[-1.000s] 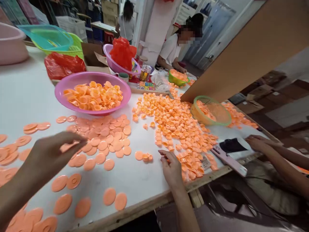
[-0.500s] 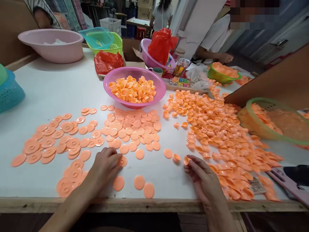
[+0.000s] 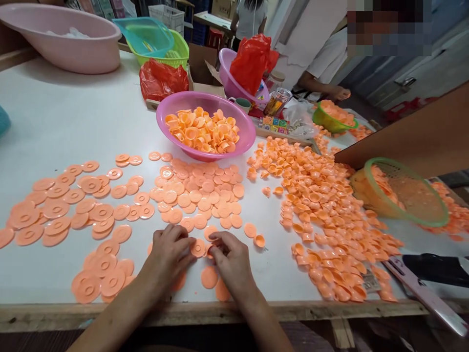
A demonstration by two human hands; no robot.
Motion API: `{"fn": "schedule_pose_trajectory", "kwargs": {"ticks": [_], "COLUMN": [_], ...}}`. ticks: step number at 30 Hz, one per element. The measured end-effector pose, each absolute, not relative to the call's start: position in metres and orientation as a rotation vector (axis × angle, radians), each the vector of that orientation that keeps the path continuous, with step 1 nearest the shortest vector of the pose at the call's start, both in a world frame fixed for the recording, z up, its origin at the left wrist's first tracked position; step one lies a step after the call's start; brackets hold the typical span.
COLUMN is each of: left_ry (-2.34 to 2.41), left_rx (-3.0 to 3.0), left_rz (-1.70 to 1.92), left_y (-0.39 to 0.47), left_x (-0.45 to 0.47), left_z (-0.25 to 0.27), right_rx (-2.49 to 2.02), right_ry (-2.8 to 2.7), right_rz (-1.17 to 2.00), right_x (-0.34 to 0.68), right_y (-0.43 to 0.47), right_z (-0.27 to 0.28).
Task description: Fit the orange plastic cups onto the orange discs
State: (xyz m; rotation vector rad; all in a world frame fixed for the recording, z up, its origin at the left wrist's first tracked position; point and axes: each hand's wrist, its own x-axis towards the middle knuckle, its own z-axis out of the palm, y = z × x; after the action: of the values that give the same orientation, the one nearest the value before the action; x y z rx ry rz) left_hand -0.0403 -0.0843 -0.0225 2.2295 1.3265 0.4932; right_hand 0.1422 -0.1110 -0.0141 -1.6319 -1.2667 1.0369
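Note:
My left hand [image 3: 170,252] is closed, pinching the edge of a round orange plastic disc [image 3: 198,248] just above the white table. Right beside it, my right hand [image 3: 232,259] grips a small orange plastic cup [image 3: 210,251] between thumb and fingers. The cup is close to the disc's right edge; whether they touch I cannot tell. Loose flat discs [image 3: 209,277] lie around both hands, some partly covered by them. One single cup [image 3: 259,240] rests on the table to the right of my right hand.
Ringed discs [image 3: 54,208] spread over the left, plain-looking discs [image 3: 205,188] in the middle. A heap of cups [image 3: 330,210] covers the right. Behind stands a pink bowl [image 3: 205,156] of cup pieces. A green-rimmed basket [image 3: 432,222] and pink-handled tool [image 3: 425,288] are far right. A co-worker's hand [image 3: 340,93] is behind.
My right hand has moved left from the edge of the cup heap to my left hand, bringing the cup along. My left hand has shifted slightly right with the disc. The camera view has turned.

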Motion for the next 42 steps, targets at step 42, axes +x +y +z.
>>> {"fn": "schedule_pose_trajectory", "kwargs": {"ticks": [42], "left_ry": [1.115], "left_rx": [1.197], "left_rz": [0.819], "left_y": [-0.112], "left_x": [-0.031], "left_z": [-0.001], "right_rx": [-1.439], "right_ry": [-1.555], "right_rz": [0.628], "right_x": [0.118], "right_y": [-0.133], "right_z": [-0.012]}}
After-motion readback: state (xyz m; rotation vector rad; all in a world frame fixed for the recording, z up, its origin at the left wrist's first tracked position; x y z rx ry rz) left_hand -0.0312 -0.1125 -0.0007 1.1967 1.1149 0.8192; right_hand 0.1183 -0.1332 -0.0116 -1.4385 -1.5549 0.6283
